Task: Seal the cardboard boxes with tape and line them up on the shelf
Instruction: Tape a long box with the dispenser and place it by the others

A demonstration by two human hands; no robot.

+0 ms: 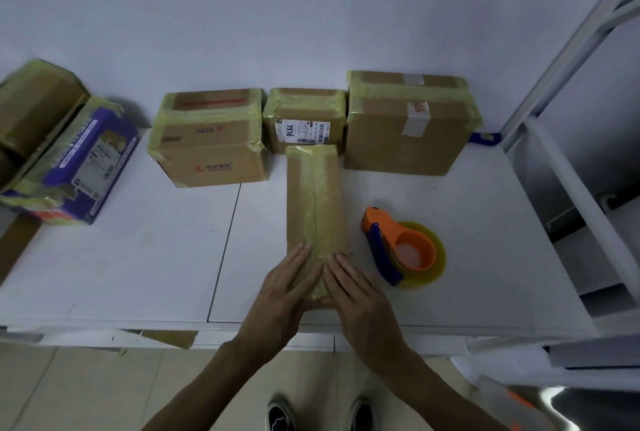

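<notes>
While under flat, straight-fingered left hand (284, 288) and right hand (360, 295), narrow cardboard box (299, 195), yellowish tape (325, 188) along seam, near end hidden.

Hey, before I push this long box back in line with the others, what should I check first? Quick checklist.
1. Tape along the long box top seam: ok, it runs end to end.
2. Near tape end stuck down: cannot tell; the left hand and right hand lie flat over it.
3. Tape dispenser out of the way: ok, it lies apart on the right.
4. Path straight back: not ok, the labelled small box stands right behind the long box's far end.
5. Free slot in the row: ok, bare shelf shows left of the Hengan box.
6. Underside sealed: cannot tell.
</notes>
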